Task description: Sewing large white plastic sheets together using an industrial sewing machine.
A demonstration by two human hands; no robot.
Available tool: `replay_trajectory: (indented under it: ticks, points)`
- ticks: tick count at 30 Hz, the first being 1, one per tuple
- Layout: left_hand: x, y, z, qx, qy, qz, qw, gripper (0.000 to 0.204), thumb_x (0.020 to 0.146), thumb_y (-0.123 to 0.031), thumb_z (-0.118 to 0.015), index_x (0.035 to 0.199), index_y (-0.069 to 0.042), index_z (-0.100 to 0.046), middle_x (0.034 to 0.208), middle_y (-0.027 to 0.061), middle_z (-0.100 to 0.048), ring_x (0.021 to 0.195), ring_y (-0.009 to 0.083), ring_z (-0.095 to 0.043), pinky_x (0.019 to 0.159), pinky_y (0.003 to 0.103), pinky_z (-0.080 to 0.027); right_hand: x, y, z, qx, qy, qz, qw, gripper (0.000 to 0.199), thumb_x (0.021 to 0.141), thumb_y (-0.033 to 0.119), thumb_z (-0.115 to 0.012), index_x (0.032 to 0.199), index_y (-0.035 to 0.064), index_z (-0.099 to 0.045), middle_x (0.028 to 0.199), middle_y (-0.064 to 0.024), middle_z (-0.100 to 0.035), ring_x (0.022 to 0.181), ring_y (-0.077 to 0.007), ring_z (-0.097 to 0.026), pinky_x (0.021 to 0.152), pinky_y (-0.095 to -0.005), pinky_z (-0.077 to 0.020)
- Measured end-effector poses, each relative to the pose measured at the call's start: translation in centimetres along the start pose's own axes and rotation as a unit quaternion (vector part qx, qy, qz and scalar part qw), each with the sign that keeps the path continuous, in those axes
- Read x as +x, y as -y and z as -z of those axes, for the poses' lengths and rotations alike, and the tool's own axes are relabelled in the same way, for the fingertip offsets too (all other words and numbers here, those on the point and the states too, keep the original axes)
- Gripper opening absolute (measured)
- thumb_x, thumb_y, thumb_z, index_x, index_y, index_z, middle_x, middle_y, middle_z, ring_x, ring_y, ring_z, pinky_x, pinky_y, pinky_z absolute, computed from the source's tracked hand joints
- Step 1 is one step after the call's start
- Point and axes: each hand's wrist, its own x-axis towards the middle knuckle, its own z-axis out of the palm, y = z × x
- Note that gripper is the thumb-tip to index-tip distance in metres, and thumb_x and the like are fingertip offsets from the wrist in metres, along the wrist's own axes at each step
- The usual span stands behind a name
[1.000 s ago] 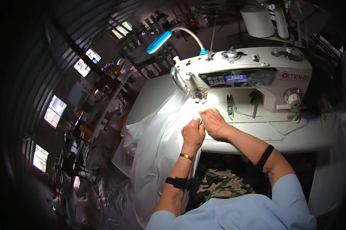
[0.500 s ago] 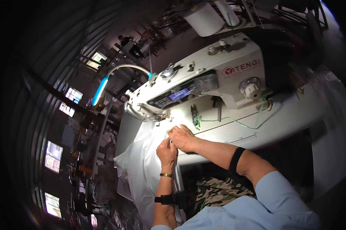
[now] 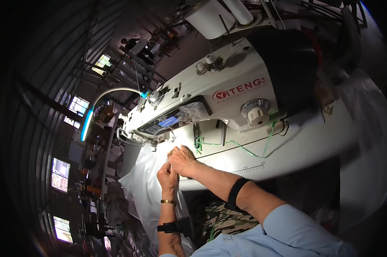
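My left hand (image 3: 167,176) and my right hand (image 3: 182,160) meet over the white fabric (image 3: 148,188), pinching its edge just in front of the needle area of a white industrial sewing machine (image 3: 210,96). Both hands' fingers are closed on the cloth. The fabric lies on the white machine table (image 3: 296,145) and hangs down over its left front edge. My left wrist carries a gold bracelet and a black strap; a black band circles my right forearm.
A green thread (image 3: 245,147) trails across the table. A handwheel (image 3: 257,112) sits on the machine's right end. A curved lamp (image 3: 88,122) glows at the left. White thread cones (image 3: 219,15) stand above. Windows and racks fill the dark hall at left.
The camera view has tilted and swung, so the machine now looks larger and rotated. Both hands stay pinched on the fabric by the needle.
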Motion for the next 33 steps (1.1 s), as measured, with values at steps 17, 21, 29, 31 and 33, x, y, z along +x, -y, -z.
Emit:
replay_trajectory:
  ticks: [17,21,29,31,33]
  points:
    - [-0.6,-1.6,0.0,0.035,-0.014,0.068,0.997,0.019,0.081,-0.022,-0.070,0.091,-0.005,-0.072,0.059,0.0113,-0.053,0.050,0.0210,-0.049,0.052,0.034,-0.042,-1.3,0.0,1.6,0.047,0.013,0.010,0.999,0.027,0.088,0.013,-0.054,0.111,0.0019,-0.063,0.103,-0.0116,-0.068,0.106,-0.0246,-0.060,0.093,-0.0381,-0.0420]
    - [-0.2,-1.9,-0.5,0.075,-0.026,0.056,0.995,0.016,0.079,-0.020,-0.067,0.083,-0.005,-0.070,0.060,0.0129,-0.056,0.052,0.0281,-0.055,0.052,0.037,-0.043,-1.6,-0.2,1.9,0.007,0.030,0.034,0.999,0.030,0.088,0.012,-0.053,0.116,0.0020,-0.060,0.105,-0.0123,-0.067,0.105,-0.0252,-0.061,0.092,-0.0379,-0.0433]
    - [-2.9,-4.3,1.6,0.028,0.003,0.065,0.998,0.034,0.084,-0.015,-0.068,0.116,-0.005,-0.065,0.098,0.0134,-0.063,0.081,0.0293,-0.064,0.074,0.039,-0.051,-1.5,-1.8,0.9,-0.071,-0.032,0.109,0.991,0.031,0.090,0.008,-0.050,0.120,0.0043,-0.054,0.111,-0.0122,-0.065,0.106,-0.0252,-0.062,0.090,-0.0377,-0.0468]
    - [-5.7,-3.8,2.9,0.013,-0.046,0.006,0.999,0.036,0.084,-0.014,-0.068,0.118,-0.004,-0.063,0.108,0.0154,-0.062,0.091,0.0314,-0.062,0.081,0.039,-0.051,-1.2,-0.8,1.2,-0.068,-0.026,0.127,0.989,0.029,0.089,0.008,-0.049,0.117,0.0037,-0.055,0.110,-0.0129,-0.064,0.105,-0.0273,-0.062,0.089,-0.0392,-0.0471]
    - [-8.8,-4.1,3.6,-0.001,-0.097,-0.056,0.994,0.038,0.084,-0.013,-0.068,0.120,-0.002,-0.062,0.117,0.0173,-0.060,0.101,0.0335,-0.061,0.088,0.039,-0.050,-1.8,-1.0,1.1,-0.083,-0.044,0.134,0.986,0.028,0.088,0.008,-0.049,0.115,0.0041,-0.056,0.110,-0.0137,-0.064,0.104,-0.0289,-0.062,0.088,-0.0402,-0.0474]
